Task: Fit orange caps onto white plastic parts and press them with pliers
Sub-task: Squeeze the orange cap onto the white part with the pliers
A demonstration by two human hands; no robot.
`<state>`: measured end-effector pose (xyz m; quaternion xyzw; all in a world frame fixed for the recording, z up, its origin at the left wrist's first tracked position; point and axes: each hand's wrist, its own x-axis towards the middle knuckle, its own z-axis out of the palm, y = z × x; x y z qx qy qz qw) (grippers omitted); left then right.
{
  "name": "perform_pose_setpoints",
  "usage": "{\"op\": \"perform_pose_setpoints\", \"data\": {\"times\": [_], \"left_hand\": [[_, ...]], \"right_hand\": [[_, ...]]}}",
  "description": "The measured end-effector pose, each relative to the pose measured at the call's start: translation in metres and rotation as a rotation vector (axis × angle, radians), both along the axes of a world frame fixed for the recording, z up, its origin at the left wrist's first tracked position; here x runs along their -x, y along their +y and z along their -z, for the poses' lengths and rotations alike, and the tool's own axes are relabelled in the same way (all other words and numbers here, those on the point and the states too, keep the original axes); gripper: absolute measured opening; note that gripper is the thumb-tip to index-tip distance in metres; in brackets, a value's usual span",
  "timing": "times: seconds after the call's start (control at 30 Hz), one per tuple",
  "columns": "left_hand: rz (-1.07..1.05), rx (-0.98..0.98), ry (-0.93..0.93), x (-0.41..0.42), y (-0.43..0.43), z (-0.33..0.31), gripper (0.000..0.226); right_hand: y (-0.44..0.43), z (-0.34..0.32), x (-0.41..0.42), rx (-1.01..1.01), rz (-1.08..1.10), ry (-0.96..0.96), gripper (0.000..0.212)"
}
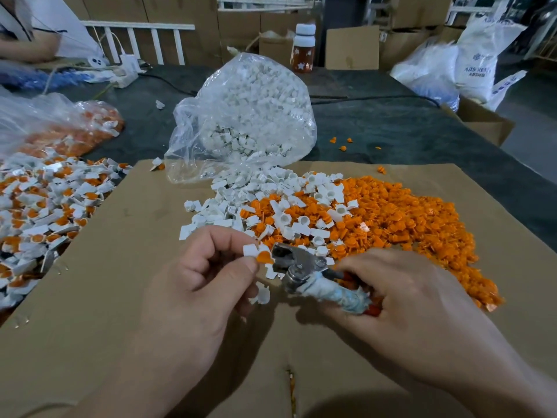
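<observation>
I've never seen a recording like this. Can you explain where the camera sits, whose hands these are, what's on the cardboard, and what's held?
No machine here: a person works bare-handed, and the single picture comes from a camera worn on their head, looking down. The left hand pinches a small white plastic part with an orange cap on it. The right hand grips metal pliers with a tape-wrapped handle, their head right beside that cap. On the brown cardboard sheet lie a heap of loose orange caps and loose white plastic parts spilling from a clear plastic bag. At the sheet's left edge is a pile of white parts already capped in orange.
</observation>
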<state>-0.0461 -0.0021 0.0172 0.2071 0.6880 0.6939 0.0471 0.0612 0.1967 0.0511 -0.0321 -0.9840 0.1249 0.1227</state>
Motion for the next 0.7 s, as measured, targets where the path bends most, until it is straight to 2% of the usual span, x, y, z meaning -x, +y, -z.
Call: {"op": "perform_pose_setpoints", "data": {"times": [0.03, 0.1, 0.23, 0.4, 0.5, 0.6, 0.7], "left_hand": [[-0.024, 0.011, -0.038, 0.002, -0.001, 0.0, 0.007], [-0.007, 0.025, -0.141, 0.004, 0.0, -0.001, 0.009], [0.144, 0.081, -0.332, -0.006, 0.005, -0.003, 0.014], [0.172, 0.103, -0.393, -0.012, 0.01, -0.001, 0.009], [0.142, 0.141, -0.388, -0.013, 0.011, -0.001, 0.01], [0.137, 0.203, -0.311, -0.018, 0.013, -0.001, 0.015], [0.163, 0.207, -0.177, -0.026, 0.013, -0.004, 0.02]], "right_hand": [[0.003, 0.001, 0.002, -0.031, 0.022, -0.019, 0.068], [0.007, 0.002, 0.004, -0.079, 0.096, -0.043, 0.077], [0.009, 0.006, 0.007, -0.222, 0.185, -0.1, 0.076], [0.008, 0.01, 0.008, -0.234, 0.171, -0.135, 0.075], [0.003, 0.006, 0.007, -0.186, 0.123, 0.005, 0.058], [-0.01, 0.001, 0.007, -0.094, -0.05, 0.178, 0.034], [-0.019, 0.0, 0.009, -0.112, -0.187, 0.184, 0.024]]}}
